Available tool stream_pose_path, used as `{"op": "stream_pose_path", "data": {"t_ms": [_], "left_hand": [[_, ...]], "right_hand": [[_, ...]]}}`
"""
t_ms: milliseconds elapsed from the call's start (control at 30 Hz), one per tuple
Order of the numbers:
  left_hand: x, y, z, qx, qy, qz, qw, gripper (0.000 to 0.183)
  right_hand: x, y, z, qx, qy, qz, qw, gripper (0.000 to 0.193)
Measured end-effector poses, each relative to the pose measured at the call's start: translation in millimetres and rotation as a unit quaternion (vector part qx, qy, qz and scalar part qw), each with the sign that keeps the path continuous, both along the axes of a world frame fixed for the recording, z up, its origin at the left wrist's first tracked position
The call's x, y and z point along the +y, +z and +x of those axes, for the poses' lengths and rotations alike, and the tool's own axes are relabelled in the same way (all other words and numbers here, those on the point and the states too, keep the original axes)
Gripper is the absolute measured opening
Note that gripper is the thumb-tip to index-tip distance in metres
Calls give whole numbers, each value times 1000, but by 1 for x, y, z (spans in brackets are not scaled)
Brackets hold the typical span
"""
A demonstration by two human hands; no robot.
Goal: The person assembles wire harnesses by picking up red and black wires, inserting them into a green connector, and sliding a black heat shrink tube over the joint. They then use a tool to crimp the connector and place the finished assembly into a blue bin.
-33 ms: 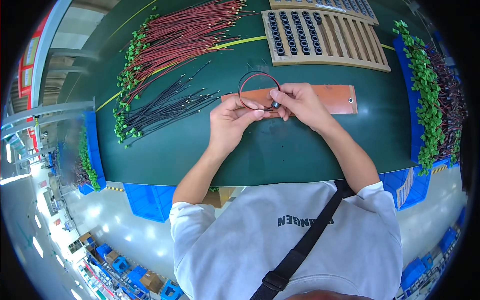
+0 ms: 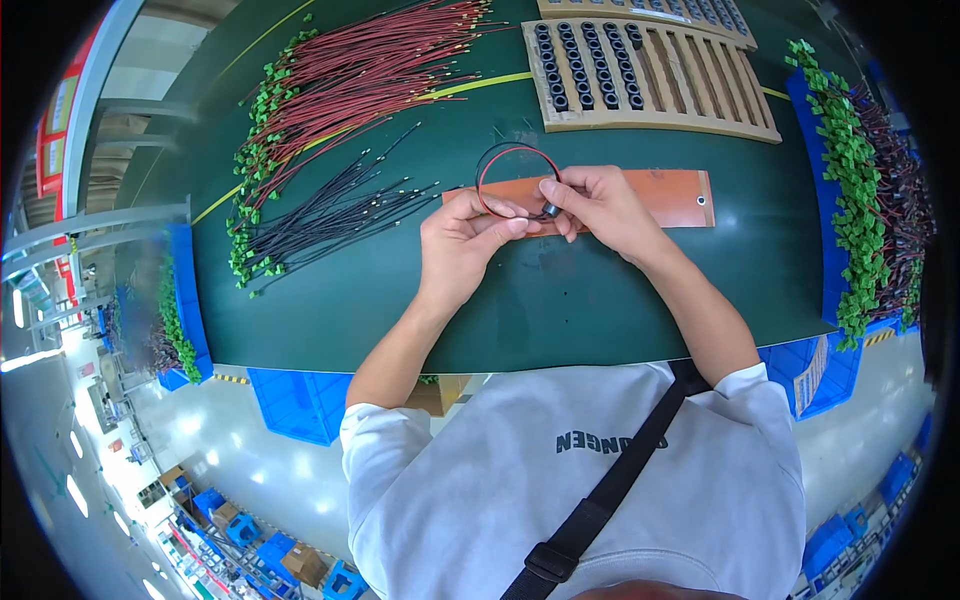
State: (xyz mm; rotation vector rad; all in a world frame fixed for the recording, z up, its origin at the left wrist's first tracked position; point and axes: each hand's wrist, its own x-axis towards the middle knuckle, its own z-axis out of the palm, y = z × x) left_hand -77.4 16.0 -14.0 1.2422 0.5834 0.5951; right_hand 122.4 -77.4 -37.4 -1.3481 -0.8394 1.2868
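Observation:
A red and a black wire point(image 2: 527, 148) arch up in a loop between my two hands, over the middle of the table. My left hand point(image 2: 462, 240) pinches the wires between thumb and fingers at the loop's left side. With thumb and fingers closed, my right hand point(image 2: 612, 208) holds a small black cylindrical core point(image 2: 551, 210) at the loop's lower right. The wires run to this core; whether they pass through it is hidden by my fingers. Beneath both hands lies an orange-brown strip point(image 2: 670, 198) with a metal eyelet near its right end.
Red wires point(image 2: 390, 60) with green connectors lie at the far left, black wires point(image 2: 330, 215) nearer. A cardboard tray point(image 2: 690, 85) at the back holds several rows of black cores. At the right stands a blue bin point(image 2: 812, 190) of green-ended wires. The green table's point(image 2: 600, 330) front edge is at my body.

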Motion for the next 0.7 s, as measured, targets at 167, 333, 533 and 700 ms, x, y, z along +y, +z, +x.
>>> {"op": "stream_pose_path", "data": {"t_ms": [167, 333, 533, 700], "left_hand": [[0, -6, 5, -34, 16, 12, 999, 14], [-1, -9, 5, -44, 27, 22, 998, 15], [-7, -13, -3, -48, 7, 92, 995, 14], [-12, -11, -3, -16, 6, 161, 987, 11]], "right_hand": [[1, 1, 0, 28, -10, -6, 1000, 37], [0, 4, 0, 44, -18, -19, 999, 35], [0, 1, 1, 66, -21, -22, 997, 34], [0, 3, 0, 78, -31, -23, 996, 33]]}}
